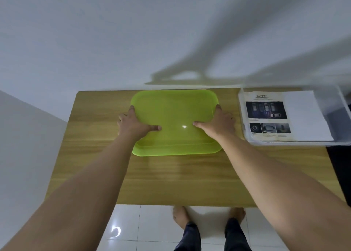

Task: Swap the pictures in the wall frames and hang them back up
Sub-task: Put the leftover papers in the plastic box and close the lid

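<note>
Safety sheet (267, 116), printed with dark photos, lies flat at the far right of the table (171, 178), beside a blank white page (305, 116). Your left hand (133, 123) and right hand (218, 123) each grip a side rim of the glossy, round-cornered lime plastic tray (174, 108) on the wood-grain top, thumbs inside. A plain white wall (114, 32) stands behind, and shiny white tiles (157, 228) lie below.

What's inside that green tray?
Nothing lies in the tray except two thumbs: the left hand and right hand hold its side edges. Fingertips under the rim and the table beneath it are hidden.
</note>
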